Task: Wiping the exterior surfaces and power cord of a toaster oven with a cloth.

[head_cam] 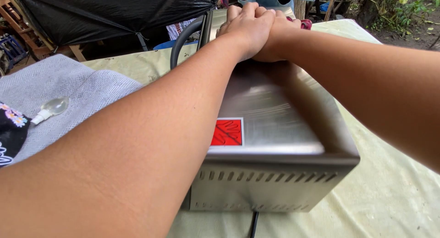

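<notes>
Pressing down together, the left hand (247, 29) lies over the right hand (279, 38) at the far end of a stainless-steel toaster oven (270, 128). Both palms rest on its top panel; the fingers curl over the far edge, but whether either grip actually clamps anything there cannot be told, since the fingertips are hidden.

The oven sits on a desk (389, 192) covered with a pale green cloth, its vented back panel toward the camera and a black power cord (253, 224) dropping from beneath it. Near the grip, to the left, the curved black door handle (183, 38) arcs beside the wrists.

The likely risks:
- the polished top is slick, so stacked palms could skid toward the front;
- the loose cloth could slide and carry the oven with it;
- the cord could snag if the body shifts;
- the red warning sticker (227, 132), well behind the grip, suggests a hot surface.

Far left of the grip, a small clear spray bottle (51, 109) lies on a grey towel (64, 82).
</notes>
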